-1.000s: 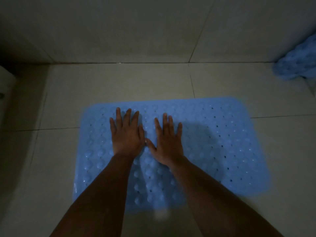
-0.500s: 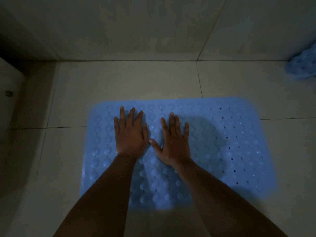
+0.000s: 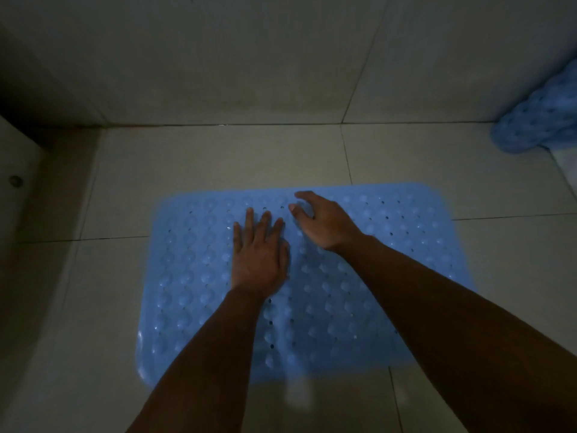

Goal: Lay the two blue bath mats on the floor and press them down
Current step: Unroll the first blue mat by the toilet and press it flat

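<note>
Head view: a flat blue rubber bath mat with bumps and small holes (image 3: 374,276) is seen spread on the pale tiled floor (image 3: 218,157). It is pressed by the left hand (image 3: 259,257), whose fingers lie straight and flat. The right hand (image 3: 324,223) is raised just above it, fingers loosely curled, holding nothing. A second, crumpled blue mat (image 3: 543,120) is seen at the far right.

left hand (image 3: 259,260): showing bare, no glove or ring
right hand (image 3: 324,223): showing bare
forearms: showing no sleeves
</note>
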The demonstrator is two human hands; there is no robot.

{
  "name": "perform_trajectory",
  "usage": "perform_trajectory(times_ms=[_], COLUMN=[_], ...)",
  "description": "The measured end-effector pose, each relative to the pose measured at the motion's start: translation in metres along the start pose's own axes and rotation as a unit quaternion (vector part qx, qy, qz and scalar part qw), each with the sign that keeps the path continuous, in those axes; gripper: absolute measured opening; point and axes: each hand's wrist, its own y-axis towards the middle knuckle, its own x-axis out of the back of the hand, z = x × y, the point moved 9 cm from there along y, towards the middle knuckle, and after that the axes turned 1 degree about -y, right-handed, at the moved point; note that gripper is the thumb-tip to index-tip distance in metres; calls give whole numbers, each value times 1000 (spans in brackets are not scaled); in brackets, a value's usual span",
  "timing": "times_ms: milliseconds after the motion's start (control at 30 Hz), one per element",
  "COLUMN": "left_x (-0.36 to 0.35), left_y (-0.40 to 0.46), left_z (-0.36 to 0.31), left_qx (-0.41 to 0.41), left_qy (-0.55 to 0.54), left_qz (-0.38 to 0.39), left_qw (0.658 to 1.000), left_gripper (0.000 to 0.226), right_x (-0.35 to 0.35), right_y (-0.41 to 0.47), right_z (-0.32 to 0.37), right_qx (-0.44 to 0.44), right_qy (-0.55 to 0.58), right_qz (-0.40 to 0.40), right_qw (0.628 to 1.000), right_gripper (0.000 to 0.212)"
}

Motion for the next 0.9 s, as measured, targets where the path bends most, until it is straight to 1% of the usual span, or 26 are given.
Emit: perform_trajectory(times_ms=[100, 167, 233, 300, 400, 467, 700, 833, 900], left_x=[-29, -43, -48, -47, -47, -45, -45, -45, -47], left_y=[9, 13, 15, 15, 13, 12, 12, 12, 13], left_z=[-18, -20, -20, -21, -22, -20, -20, -20, -17], left_qx=[-13, -2, 5, 5, 4, 7, 12, 5, 5], left_qy=[8, 43, 69, 65, 54, 44, 39, 26, 26], left_qz=[41, 60, 61, 51, 58, 56, 74, 75, 91], left_qw=[999, 997, 996, 997, 997, 997, 996, 997, 996], left_gripper=[70, 76, 79, 80, 80, 80, 80, 88, 93], right_x=[12, 13, 15, 14, 0, -7, 1, 1, 2], right_y=[6, 9, 9, 10, 11, 12, 18, 23, 24], right_z=[-8, -11, -11, -12, -18, -21, -20, -20, -12], right_qx=[19, 45, 83, 117, 136, 138, 131, 149, 168], right_qy=[1, 7, 5, -34, -123, -143, -127, -111, -118], right_qz=[-61, -87, -120, -141, -122, -108, -133, -148, -143], right_qw=[998, 995, 989, 983, 975, 974, 974, 971, 968], right_gripper=[46, 44, 44, 46, 45, 44, 40, 37, 37])
